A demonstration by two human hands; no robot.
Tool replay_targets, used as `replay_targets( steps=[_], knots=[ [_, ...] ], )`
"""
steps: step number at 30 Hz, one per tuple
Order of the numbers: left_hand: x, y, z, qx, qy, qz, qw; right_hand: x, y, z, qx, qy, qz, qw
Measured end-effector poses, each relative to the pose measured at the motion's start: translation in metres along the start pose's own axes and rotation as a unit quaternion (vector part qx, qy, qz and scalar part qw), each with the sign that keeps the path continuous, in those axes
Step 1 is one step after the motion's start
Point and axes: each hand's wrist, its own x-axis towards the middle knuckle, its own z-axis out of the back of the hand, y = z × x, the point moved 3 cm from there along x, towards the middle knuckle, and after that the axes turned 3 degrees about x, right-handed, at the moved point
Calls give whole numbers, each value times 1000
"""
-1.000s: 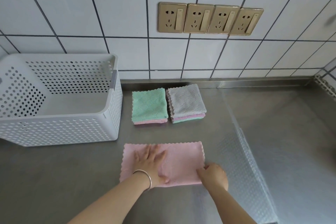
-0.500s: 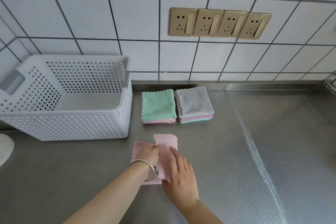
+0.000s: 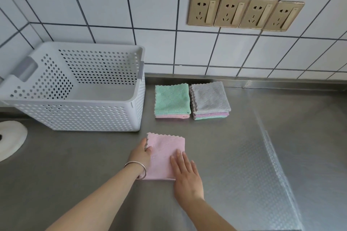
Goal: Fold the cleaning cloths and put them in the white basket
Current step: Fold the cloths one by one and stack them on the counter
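Note:
A pink cleaning cloth [image 3: 163, 153], folded into a small square, lies on the steel counter in front of me. My left hand [image 3: 142, 154] grips its left edge, fingers curled round the fold. My right hand [image 3: 185, 169] presses flat on its lower right part, fingers straight. Behind it sit two stacks of folded cloths: one with a green cloth on top [image 3: 171, 100], one with a grey cloth on top [image 3: 210, 98]. The white perforated basket [image 3: 78, 116] stands at the left with nothing visible inside.
The steel counter [image 3: 244, 155] runs back to a tiled wall with a row of gold sockets [image 3: 245, 13]. A white round object [image 3: 11, 140] lies at the left edge, below the basket. A textured strip of the counter runs along the right side.
The pink cloth went from a wide rectangle to a small square: my right hand brought its right half over to the left. My left hand shifted to the cloth's left edge. The view swung left.

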Motion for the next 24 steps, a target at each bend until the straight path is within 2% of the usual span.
replay_targets(
  steps=[7, 10, 17, 21, 24],
  knots=[
    [3, 15, -2, -20, -40, -1, 999, -1, -1, -9, -1, 34, -27, 999],
    [6, 16, -2, -12, -51, -7, 999, -1, 0, -8, 6, 25, -43, 999],
    [5, 24, -1, 118, -118, 70, 984, 2, 5, 3, 15, 63, -49, 997],
    [1, 28, -5, 177, -147, 80, 970, 19, -2, 23, 108, 26, -167, 980],
    [1, 27, -7, 221, -150, 69, 961, 30, -15, 14, 277, 90, -335, 896]
  ],
)
